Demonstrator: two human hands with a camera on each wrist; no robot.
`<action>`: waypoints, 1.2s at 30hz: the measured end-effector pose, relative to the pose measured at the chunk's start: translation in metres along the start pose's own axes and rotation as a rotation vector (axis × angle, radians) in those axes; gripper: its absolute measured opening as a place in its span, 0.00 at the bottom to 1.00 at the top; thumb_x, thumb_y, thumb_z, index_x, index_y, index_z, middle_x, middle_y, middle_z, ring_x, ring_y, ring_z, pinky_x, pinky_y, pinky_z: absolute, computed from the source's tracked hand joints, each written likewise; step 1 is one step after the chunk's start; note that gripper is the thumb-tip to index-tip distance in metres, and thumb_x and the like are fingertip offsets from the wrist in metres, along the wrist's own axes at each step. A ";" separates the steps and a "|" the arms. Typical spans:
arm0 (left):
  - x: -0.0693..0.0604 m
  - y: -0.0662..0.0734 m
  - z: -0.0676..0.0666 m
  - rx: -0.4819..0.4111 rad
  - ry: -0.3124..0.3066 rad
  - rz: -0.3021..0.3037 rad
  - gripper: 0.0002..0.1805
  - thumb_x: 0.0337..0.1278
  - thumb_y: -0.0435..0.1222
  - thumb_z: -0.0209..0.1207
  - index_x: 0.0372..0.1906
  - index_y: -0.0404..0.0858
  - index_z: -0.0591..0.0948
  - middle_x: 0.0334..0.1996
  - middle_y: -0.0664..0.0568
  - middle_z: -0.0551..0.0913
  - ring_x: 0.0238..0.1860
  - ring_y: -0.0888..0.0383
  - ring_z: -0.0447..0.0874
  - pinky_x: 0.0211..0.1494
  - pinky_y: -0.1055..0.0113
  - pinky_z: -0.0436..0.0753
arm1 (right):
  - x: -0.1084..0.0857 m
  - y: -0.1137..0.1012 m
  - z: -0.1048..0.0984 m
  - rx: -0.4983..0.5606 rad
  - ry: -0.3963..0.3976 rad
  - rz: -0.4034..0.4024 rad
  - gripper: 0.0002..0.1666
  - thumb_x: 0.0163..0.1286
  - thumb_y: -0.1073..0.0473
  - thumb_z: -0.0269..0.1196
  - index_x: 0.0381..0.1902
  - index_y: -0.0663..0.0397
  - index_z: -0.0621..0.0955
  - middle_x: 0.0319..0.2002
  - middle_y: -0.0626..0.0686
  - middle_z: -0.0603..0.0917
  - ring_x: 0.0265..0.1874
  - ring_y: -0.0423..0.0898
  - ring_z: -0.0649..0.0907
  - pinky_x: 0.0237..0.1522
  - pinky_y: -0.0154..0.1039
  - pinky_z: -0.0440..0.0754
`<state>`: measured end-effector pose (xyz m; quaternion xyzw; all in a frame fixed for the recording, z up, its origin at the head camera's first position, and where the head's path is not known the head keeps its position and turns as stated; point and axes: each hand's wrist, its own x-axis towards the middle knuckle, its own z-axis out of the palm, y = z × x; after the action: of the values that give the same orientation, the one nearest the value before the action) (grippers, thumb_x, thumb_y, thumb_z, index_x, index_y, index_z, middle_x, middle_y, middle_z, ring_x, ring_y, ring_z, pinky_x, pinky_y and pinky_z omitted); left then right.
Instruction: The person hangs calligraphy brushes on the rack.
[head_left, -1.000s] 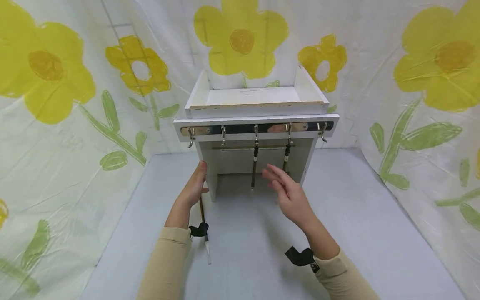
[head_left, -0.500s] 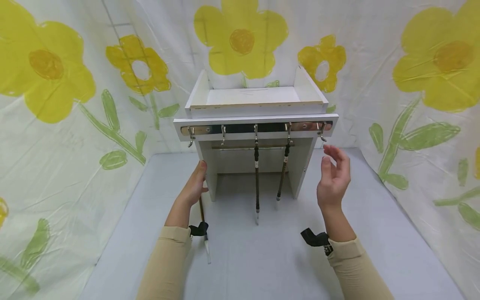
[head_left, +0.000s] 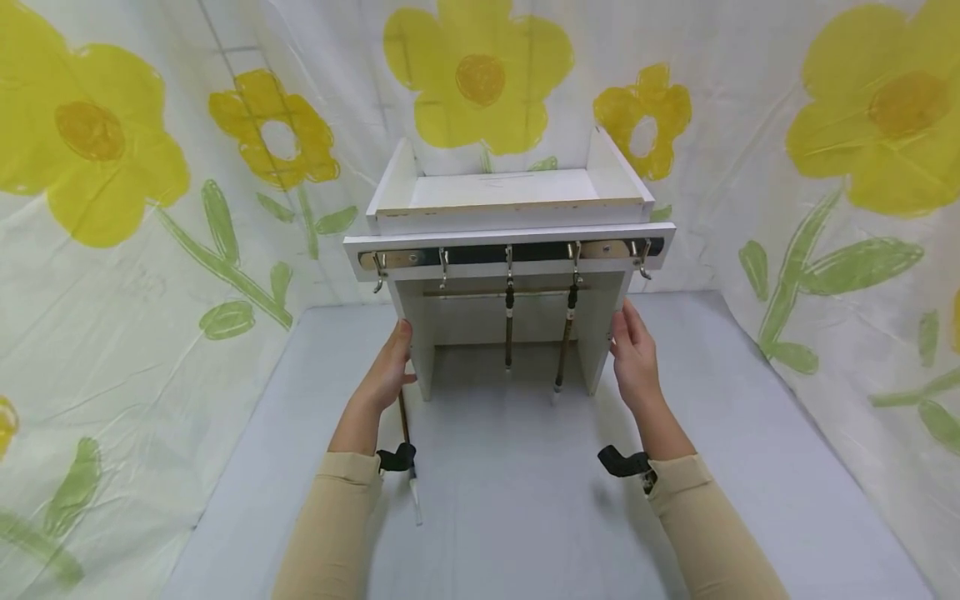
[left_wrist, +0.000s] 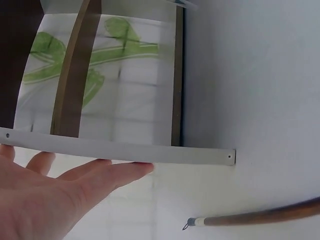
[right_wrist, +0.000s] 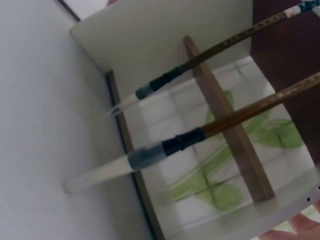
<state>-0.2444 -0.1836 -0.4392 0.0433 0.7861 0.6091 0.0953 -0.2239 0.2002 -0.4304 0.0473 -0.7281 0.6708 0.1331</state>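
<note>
My left hand rests against the left side panel of the white shelf, and in the left wrist view its fingertips touch the panel's edge. My right hand touches the right side panel with its fingers nearly straight. Two brushes, one in the middle and one to its right, hang from the hooks on the shelf's front rail. Both clear-capped brushes show close up in the right wrist view. A third brush lies on the table beside my left wrist.
The shelf stands on a pale table. A metal strip on its front bears several hooks. White curtains with yellow flowers hang behind and on both sides.
My right hand has moved from before the hanging brushes out to the right, then in against the right panel. The middle brush swings. My left hand has stayed in place.
</note>
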 end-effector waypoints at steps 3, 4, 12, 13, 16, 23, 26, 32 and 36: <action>0.006 -0.011 -0.003 -0.027 -0.005 -0.002 0.45 0.69 0.70 0.26 0.82 0.54 0.34 0.83 0.49 0.33 0.80 0.32 0.41 0.66 0.32 0.71 | -0.005 -0.013 0.001 -0.043 -0.006 0.002 0.31 0.84 0.48 0.44 0.80 0.49 0.59 0.78 0.59 0.61 0.75 0.61 0.65 0.70 0.65 0.66; 0.003 -0.008 -0.004 -0.039 -0.017 -0.012 0.46 0.69 0.71 0.27 0.82 0.54 0.35 0.83 0.50 0.33 0.80 0.32 0.41 0.64 0.33 0.73 | -0.005 -0.013 0.001 -0.052 -0.007 0.002 0.31 0.84 0.48 0.44 0.80 0.49 0.60 0.78 0.58 0.62 0.75 0.61 0.65 0.70 0.64 0.67; -0.039 0.007 -0.020 -0.037 0.018 -0.148 0.41 0.72 0.65 0.43 0.82 0.58 0.47 0.78 0.37 0.55 0.70 0.32 0.68 0.50 0.45 0.87 | 0.002 0.002 -0.002 -0.028 -0.050 0.041 0.32 0.83 0.45 0.45 0.80 0.44 0.59 0.79 0.54 0.59 0.76 0.58 0.63 0.69 0.62 0.68; -0.045 0.005 -0.021 -0.019 0.047 -0.175 0.41 0.73 0.63 0.46 0.82 0.55 0.49 0.76 0.35 0.58 0.68 0.32 0.71 0.49 0.48 0.88 | 0.004 0.006 -0.003 -0.029 -0.050 0.049 0.33 0.83 0.44 0.45 0.80 0.43 0.59 0.79 0.53 0.59 0.77 0.57 0.63 0.69 0.61 0.68; -0.054 -0.008 -0.023 0.017 0.108 -0.241 0.41 0.73 0.57 0.52 0.81 0.47 0.53 0.71 0.29 0.63 0.65 0.31 0.74 0.45 0.52 0.90 | 0.009 0.016 -0.006 -0.023 -0.038 0.070 0.33 0.81 0.40 0.47 0.79 0.36 0.61 0.79 0.48 0.60 0.77 0.53 0.63 0.70 0.58 0.69; -0.050 -0.051 -0.007 0.061 0.138 -0.374 0.45 0.65 0.48 0.65 0.78 0.37 0.57 0.71 0.30 0.64 0.65 0.32 0.74 0.44 0.55 0.90 | 0.012 0.019 -0.012 -0.020 -0.021 0.081 0.33 0.78 0.36 0.48 0.78 0.31 0.63 0.78 0.45 0.63 0.76 0.50 0.65 0.68 0.57 0.71; -0.045 -0.061 0.002 0.126 0.162 -0.400 0.44 0.61 0.43 0.69 0.75 0.34 0.60 0.69 0.29 0.64 0.60 0.33 0.78 0.42 0.57 0.90 | 0.013 0.018 -0.012 -0.019 -0.023 0.079 0.33 0.78 0.37 0.48 0.77 0.30 0.64 0.78 0.45 0.63 0.76 0.50 0.65 0.68 0.57 0.72; -0.036 -0.073 0.012 0.285 0.236 -0.383 0.39 0.51 0.30 0.72 0.69 0.33 0.68 0.64 0.27 0.62 0.38 0.44 0.83 0.31 0.64 0.89 | 0.012 0.018 -0.011 -0.012 -0.013 0.088 0.30 0.78 0.38 0.49 0.76 0.25 0.65 0.77 0.44 0.64 0.76 0.50 0.66 0.68 0.58 0.71; -0.036 -0.077 0.011 0.327 0.239 -0.392 0.39 0.48 0.25 0.70 0.68 0.33 0.70 0.63 0.26 0.63 0.33 0.44 0.85 0.28 0.64 0.88 | 0.011 0.019 -0.010 -0.004 -0.011 0.090 0.30 0.78 0.38 0.49 0.76 0.25 0.65 0.77 0.44 0.64 0.76 0.51 0.65 0.68 0.61 0.70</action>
<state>-0.2037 -0.1997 -0.5129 -0.1669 0.8731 0.4449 0.1094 -0.2384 0.2128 -0.4451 0.0178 -0.7316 0.6743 0.0989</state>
